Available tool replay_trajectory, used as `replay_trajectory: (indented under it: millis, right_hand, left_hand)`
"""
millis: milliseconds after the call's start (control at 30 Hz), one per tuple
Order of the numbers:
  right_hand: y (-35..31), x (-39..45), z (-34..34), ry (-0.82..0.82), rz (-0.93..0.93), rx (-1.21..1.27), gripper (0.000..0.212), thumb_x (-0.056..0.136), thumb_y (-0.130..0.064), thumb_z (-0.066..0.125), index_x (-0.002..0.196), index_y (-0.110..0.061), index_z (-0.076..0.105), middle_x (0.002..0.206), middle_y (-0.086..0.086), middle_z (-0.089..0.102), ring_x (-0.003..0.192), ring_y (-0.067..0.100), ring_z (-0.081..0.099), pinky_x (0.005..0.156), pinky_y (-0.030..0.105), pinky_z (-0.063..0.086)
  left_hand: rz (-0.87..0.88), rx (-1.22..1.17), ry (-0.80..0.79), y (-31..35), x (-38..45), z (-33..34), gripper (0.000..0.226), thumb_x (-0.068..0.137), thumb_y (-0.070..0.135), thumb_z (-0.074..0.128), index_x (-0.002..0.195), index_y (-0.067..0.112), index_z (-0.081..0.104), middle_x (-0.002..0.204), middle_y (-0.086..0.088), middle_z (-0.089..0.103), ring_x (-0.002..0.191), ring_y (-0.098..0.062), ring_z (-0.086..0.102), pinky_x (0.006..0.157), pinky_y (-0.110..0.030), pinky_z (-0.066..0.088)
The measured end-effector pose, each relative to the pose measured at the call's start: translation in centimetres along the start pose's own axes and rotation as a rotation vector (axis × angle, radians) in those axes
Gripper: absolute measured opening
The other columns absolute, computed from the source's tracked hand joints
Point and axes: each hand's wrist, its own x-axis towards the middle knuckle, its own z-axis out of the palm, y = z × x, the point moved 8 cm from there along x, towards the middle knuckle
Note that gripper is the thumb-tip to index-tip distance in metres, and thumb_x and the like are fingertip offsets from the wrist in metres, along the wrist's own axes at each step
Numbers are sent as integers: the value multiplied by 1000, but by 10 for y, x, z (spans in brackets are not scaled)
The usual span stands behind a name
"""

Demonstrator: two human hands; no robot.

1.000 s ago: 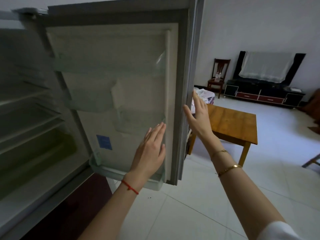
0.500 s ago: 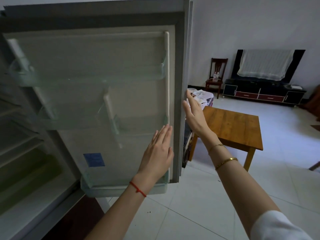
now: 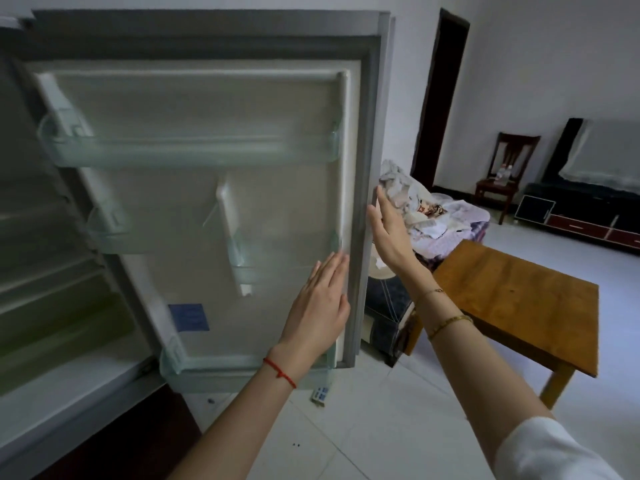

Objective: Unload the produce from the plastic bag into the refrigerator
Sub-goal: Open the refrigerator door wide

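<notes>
White floor tiles [image 3: 398,427] and a wooden counter [image 3: 519,299] are lying behind the refrigerator door [image 3: 214,216], which is being steadied wide by the spread, empty left hand [image 3: 320,306] and right hand [image 3: 389,233], clearing access; no plastic bag is being shown.

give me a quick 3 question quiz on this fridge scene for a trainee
1. True or false: the refrigerator door stands open.
2. Which hand lies flat on the door's inner panel? A left hand B right hand
3. Fill in: the door shelves hold ____ produce.

Key: 1 true. 2 A; the right hand is at the door's outer edge. 3 no; every door shelf in view looks bare.
</notes>
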Motion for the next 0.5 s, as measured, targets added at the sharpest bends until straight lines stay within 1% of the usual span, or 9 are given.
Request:
replay_trajectory:
  millis: [133,300,400,500]
  right_hand:
    - [10,22,8,-53,-31,32,64,102,-48,32,155,-17,19,162,-1,22,149,16,19,123,43,18]
    - [21,45,12,-99,-56,57,70,99,-53,31,155,-14,19,162,1,23,149,18,20,122,46,20]
    - [23,52,14,-123,-78,67,69,100,-53,32,155,-14,18,162,2,22,149,19,21,122,46,20]
    - [26,55,13,-143,-89,89,70,99,-51,33,155,-12,18,161,2,22,149,19,21,122,41,20]
  left_hand:
    - [-52,24,8,-5,19,12,63,100,17,41,155,14,12,164,1,10,150,-9,9,121,-25,-2]
    - [-116,65,19,-9,37,24,62,99,17,40,155,14,13,164,1,11,150,-9,9,120,-23,-4]
    - [-156,80,1,-14,42,31,62,100,20,38,155,17,10,164,2,8,151,-10,6,123,-29,3]
    - [-175,93,-13,-13,43,34,63,100,19,38,155,19,8,164,3,7,151,-9,5,124,-33,8]
